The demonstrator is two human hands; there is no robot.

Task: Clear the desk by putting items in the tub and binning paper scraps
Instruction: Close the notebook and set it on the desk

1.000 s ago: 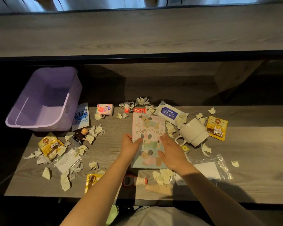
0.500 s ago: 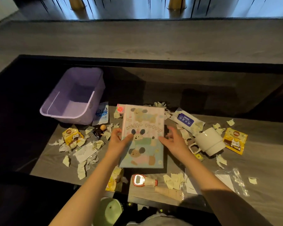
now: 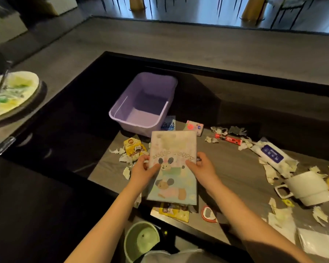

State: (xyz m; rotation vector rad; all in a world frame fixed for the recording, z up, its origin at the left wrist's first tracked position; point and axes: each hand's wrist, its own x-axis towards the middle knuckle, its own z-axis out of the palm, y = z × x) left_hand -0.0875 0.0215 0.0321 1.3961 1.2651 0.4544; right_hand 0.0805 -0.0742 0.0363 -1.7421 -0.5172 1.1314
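Head view, left to right: I saw the purple tub at the worktop's far left corner, a green bin below the near edge, and a yellow snack packet among paper scraps just in front of the tub. At centre, the left hand and right hand held the notebook above the worktop, just short of the tub, the fingers curled round its side edges and the thumbs pressed on the cover. Further right lay a wipes pack and a tipped white mug.
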